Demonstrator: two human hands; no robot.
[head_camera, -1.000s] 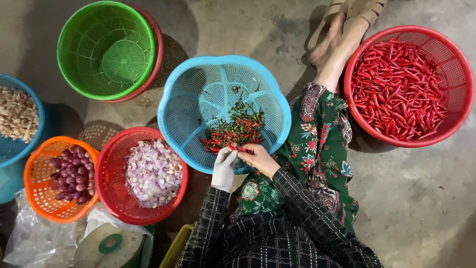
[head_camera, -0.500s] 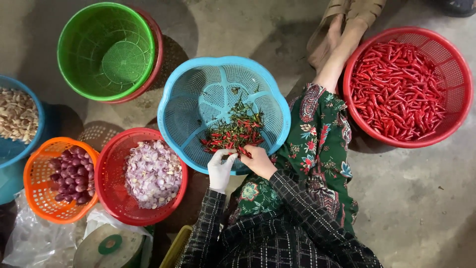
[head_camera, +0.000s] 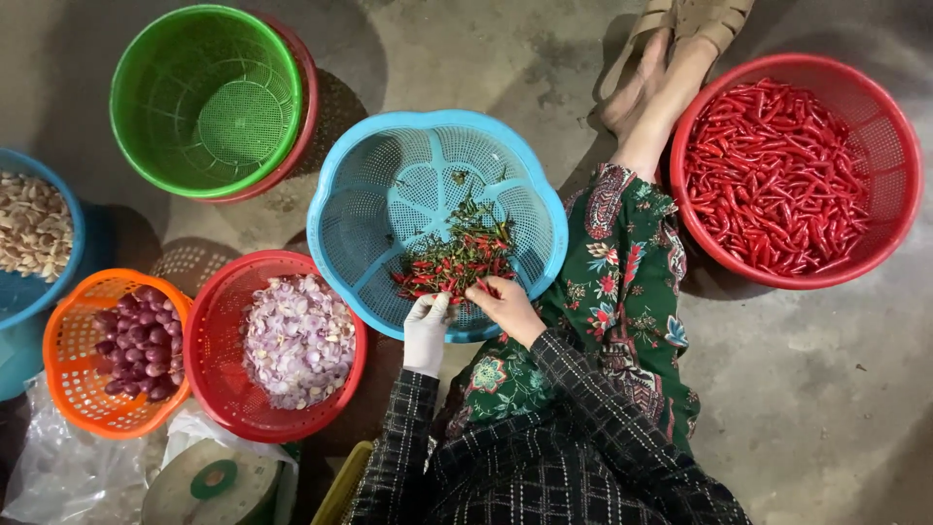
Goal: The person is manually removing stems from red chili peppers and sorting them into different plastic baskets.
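Both hands were together at the near rim of the blue basket: gloved left hand and bare right hand pinched small red chilies piled inside it.

The grey concrete floor carries a light blue plastic basket, a big red basket and a green one.

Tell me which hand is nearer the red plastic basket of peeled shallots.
Left. The white-gloved left hand rests at the blue basket's near rim, just right of the red plastic basket of peeled shallots. The bare right hand lies farther right, on the small red chillies.
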